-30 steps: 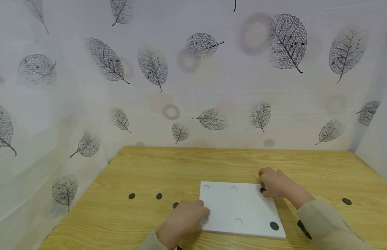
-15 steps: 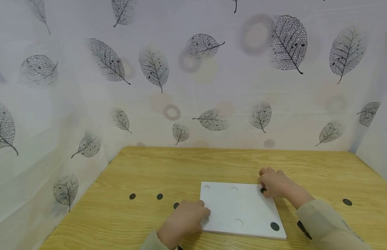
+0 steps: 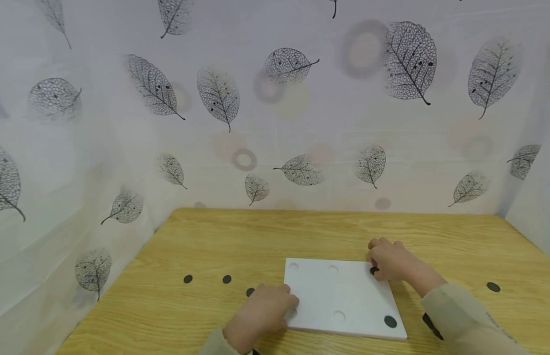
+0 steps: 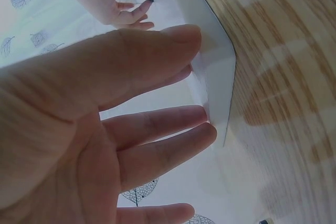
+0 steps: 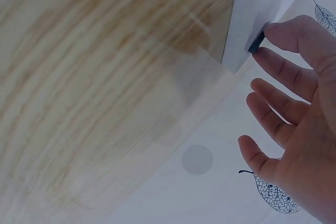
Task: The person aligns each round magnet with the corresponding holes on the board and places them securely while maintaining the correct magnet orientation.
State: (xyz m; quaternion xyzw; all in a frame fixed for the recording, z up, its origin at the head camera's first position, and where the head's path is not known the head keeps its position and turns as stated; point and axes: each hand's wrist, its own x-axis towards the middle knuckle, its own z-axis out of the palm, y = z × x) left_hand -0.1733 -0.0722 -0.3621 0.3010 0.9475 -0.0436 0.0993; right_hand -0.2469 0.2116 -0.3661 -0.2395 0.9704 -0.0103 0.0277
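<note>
A white board with round recesses lies on the table; a black disc sits at its near right corner. At the far right corner my right hand pinches another black disc between thumb and index finger, against the board, its other fingers spread loosely. The palm and upper arm hide part of that corner. My left hand rests at the board's left edge; its fairly straight fingers and thumb touch the board, as the left wrist view shows. This hand partly covers the near left recess.
Black discs lie left of the board: one far left, one nearer, and one partly behind my left hand. Another disc lies to the right. Leaf-printed sheeting encloses the wooden table.
</note>
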